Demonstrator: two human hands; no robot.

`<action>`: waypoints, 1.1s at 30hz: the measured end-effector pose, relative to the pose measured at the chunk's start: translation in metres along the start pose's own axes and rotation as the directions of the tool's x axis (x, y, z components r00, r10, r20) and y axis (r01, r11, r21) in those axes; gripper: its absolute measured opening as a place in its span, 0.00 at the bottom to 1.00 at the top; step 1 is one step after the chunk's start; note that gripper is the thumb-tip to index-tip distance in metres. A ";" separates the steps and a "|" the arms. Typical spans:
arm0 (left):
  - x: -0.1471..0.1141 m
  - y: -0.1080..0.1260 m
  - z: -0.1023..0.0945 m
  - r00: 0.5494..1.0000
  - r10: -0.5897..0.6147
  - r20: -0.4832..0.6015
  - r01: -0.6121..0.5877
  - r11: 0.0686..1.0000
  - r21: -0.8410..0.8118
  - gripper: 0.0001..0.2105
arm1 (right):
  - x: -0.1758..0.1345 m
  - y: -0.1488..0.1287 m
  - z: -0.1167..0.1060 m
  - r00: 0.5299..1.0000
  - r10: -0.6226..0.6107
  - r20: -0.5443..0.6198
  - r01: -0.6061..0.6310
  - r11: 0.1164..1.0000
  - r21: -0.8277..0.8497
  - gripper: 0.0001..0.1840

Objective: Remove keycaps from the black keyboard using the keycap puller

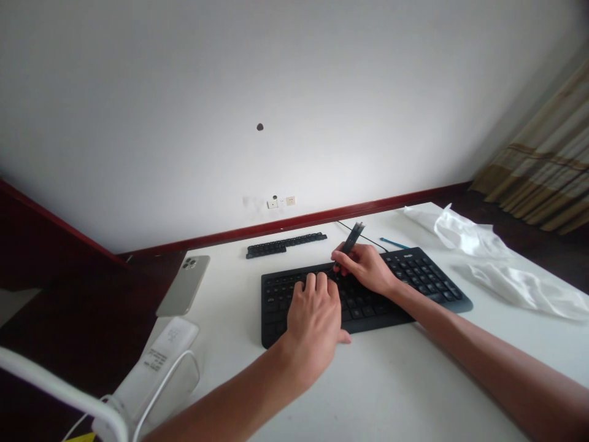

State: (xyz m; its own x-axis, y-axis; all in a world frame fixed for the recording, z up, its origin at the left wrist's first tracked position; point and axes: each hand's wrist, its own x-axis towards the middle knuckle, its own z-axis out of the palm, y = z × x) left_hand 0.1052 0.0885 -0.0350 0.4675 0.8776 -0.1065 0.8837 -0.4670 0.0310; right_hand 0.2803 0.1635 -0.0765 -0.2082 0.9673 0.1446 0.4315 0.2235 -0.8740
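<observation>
Your right hand point(365, 267) is clamped on a black tool point(352, 239). The tool leans, with its top end sticking up past your fingers and its low end down by the keys, partly hidden by your hand. Your left hand point(317, 313) lies palm down on the keyboard point(359, 302), just beside your right hand. Its fingers are bent and their tips are hard to see, so I cannot tell if they are pinching anything. Its thumb pokes out to the side, by the front edge of the keyboard.

The keyboard lies flat on the white table point(377, 374), under both your hands, and a bit aslant. A thin black cord point(363, 236) runs behind it. Behind its left part, apart from it, is a long strip of black keys point(285, 245). A blue stick point(394, 243) lies just behind the right part.

On the left of the table is a phone point(184, 288), back side up, and nearer to you a white block point(161, 356) with small print. On the right lie two crinkly clear bags, a far bag point(464, 230) and a near bag point(519, 288).
</observation>
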 end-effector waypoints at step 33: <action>0.006 -0.007 -0.003 0.986 0.002 0.166 0.012 0.997 -0.082 0.49 | -0.003 -0.010 0.000 0.991 -0.023 0.131 0.011 0.995 0.096 0.21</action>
State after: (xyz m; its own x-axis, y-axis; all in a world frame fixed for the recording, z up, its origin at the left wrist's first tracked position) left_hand 0.1019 0.0978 -0.0326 0.4589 0.8465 -0.2697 0.8881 -0.4460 0.1114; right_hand 0.2769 0.1584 -0.0685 -0.3312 0.9379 0.1031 0.3425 0.2213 -0.9131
